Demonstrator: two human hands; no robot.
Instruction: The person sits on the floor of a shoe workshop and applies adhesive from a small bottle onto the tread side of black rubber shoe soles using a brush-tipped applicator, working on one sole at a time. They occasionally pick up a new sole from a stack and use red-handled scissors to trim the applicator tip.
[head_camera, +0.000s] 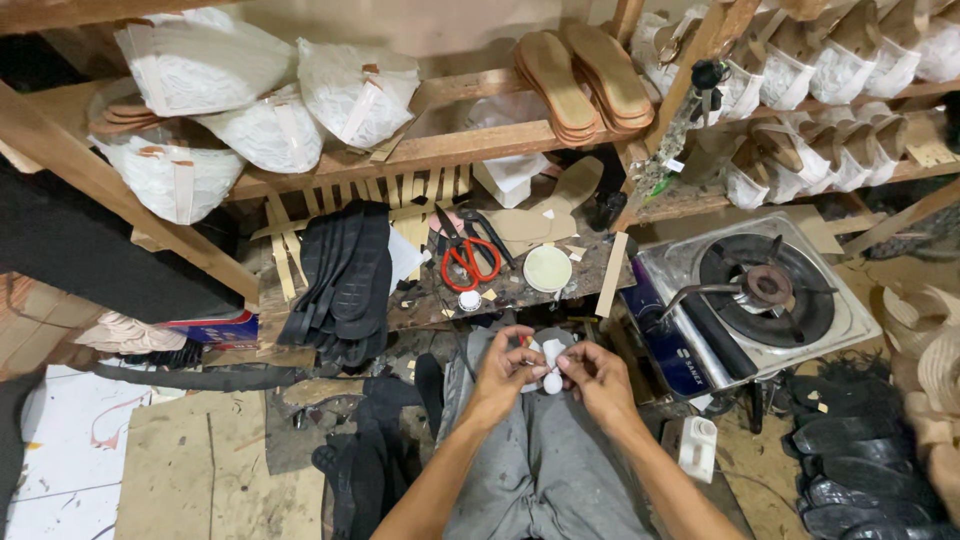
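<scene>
My left hand (507, 368) and my right hand (594, 374) meet over my lap, just above my grey trousers (545, 460). Both pinch a small white wad of material (549, 365) between the fingertips. What the wad is exactly I cannot tell; part of it is hidden by my fingers. Just beyond my hands is a low, worn wooden workbench (520, 290).
On the bench lie red-handled scissors (470, 262), a round pale lid (547, 268) and a stack of black soles (345, 280). A single-burner gas stove (760, 295) sits right. Shelves above hold tan soles (585, 75) and bagged white goods (210, 100). More black soles (850, 470) lie at lower right.
</scene>
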